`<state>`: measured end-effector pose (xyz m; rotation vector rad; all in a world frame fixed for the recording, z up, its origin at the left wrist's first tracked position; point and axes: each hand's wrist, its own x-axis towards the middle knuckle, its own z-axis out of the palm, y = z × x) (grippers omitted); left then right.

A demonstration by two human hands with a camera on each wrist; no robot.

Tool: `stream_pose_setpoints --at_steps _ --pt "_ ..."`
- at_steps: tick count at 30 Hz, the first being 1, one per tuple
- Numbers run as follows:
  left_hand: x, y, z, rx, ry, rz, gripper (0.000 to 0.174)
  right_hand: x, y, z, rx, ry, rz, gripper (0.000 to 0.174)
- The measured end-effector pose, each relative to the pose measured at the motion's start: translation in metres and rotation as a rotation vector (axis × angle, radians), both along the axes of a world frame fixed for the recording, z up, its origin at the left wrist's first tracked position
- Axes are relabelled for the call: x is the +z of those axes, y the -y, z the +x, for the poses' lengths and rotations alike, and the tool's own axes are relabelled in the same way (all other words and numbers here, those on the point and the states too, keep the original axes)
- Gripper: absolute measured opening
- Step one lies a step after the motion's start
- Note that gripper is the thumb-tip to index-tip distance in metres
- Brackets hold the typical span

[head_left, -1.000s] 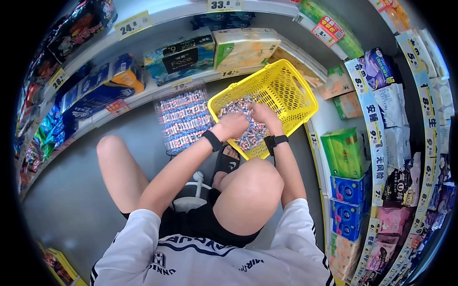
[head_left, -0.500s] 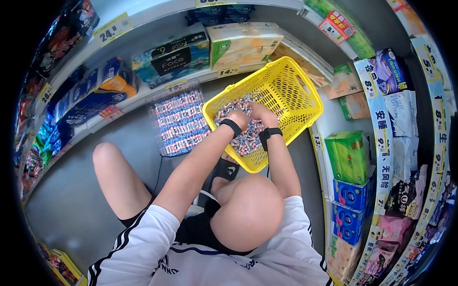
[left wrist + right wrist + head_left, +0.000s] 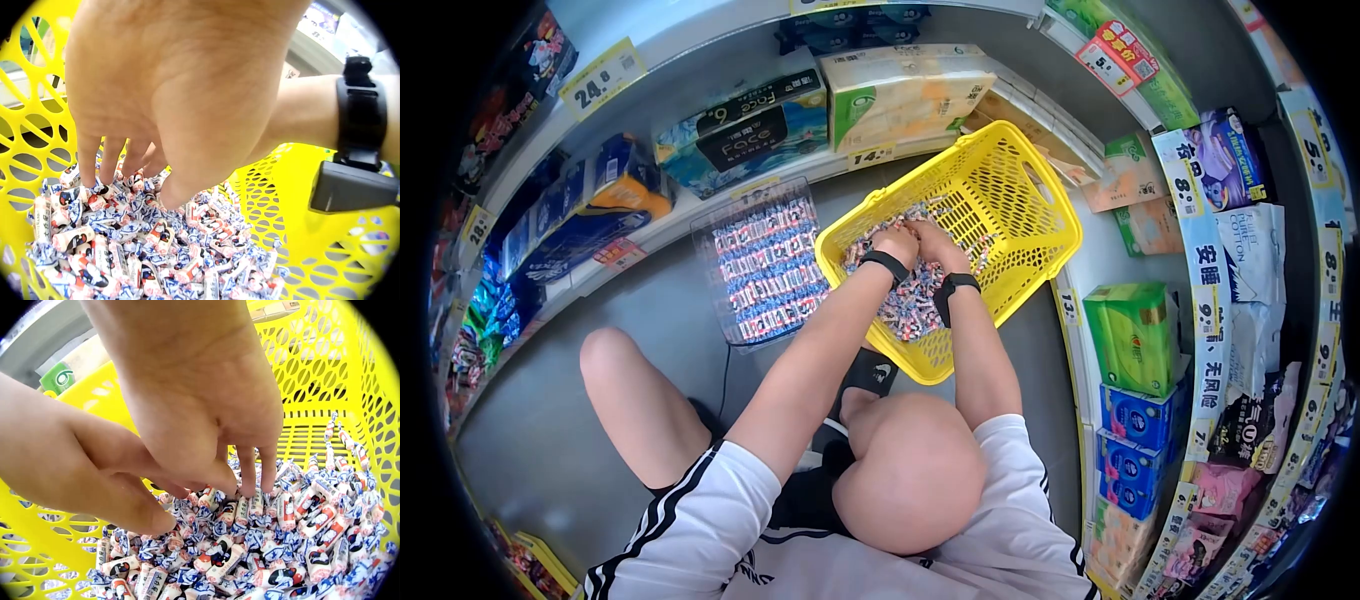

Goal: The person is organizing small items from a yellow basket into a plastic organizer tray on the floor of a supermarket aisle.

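Note:
A yellow perforated shopping basket [image 3: 1010, 190] holds a heap of wrapped candies [image 3: 915, 300] with white, blue and red twisted wrappers. My left hand [image 3: 893, 246] is inside it, fingers pointing down into the heap; in the left wrist view its fingertips [image 3: 107, 165] touch the wrappers. Right beside it, my right hand [image 3: 937, 246] also reaches down, its fingers [image 3: 267, 465] extended onto the candies. In the right wrist view the left hand [image 3: 94, 465] overlaps the right one. A black band [image 3: 887, 266] circles each wrist.
Left of the basket, a clear tray [image 3: 765, 265] with rows of similar candies stands on the floor. Shelves with tissue packs [image 3: 910, 95] run behind, and more packages, among them a green pack [image 3: 1132, 338], line the right side. My bent knee [image 3: 910, 470] is close below the basket.
The left hand has moved in over the candies, closer to the right hand, and the two now nearly meet. The head view has shifted a little.

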<state>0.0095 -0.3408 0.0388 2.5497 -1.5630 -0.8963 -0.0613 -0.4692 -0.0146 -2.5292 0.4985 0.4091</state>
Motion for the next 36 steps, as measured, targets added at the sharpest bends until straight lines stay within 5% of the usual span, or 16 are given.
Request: stream_pose_setpoints --at_steps 12,18,20,24,26,28,29,36 --pt "-0.018 -0.007 -0.014 0.021 0.007 -0.034 0.027 -0.006 -0.008 -0.014 -0.244 0.037 0.169 0.018" --pt "-0.015 -0.012 -0.021 0.028 -0.003 -0.022 0.027 -0.003 -0.018 -0.012 -0.146 0.003 0.055 0.03" --pt "-0.014 -0.011 -0.028 0.043 -0.06 0.167 0.039 -0.001 -0.022 -0.016 -0.204 -0.068 0.118 0.034" --pt "0.012 -0.019 -0.027 -0.027 -0.089 0.229 0.039 0.024 -0.032 -0.018 -0.358 -0.197 0.149 0.014" --pt "0.022 -0.025 -0.026 -0.089 -0.12 0.203 0.04 0.048 -0.039 -0.025 -0.224 -0.174 0.071 0.009" --pt "0.02 -0.029 -0.029 -0.072 -0.099 0.155 0.037 0.074 -0.044 -0.028 -0.48 -0.234 0.314 0.012" --pt "0.018 -0.035 -0.031 -0.076 -0.051 0.056 0.034 0.074 -0.045 -0.03 -0.342 -0.252 0.203 0.016" --pt "0.042 -0.047 -0.03 -0.099 0.02 -0.185 0.025 0.094 -0.039 -0.034 -0.405 -0.163 0.367 0.017"
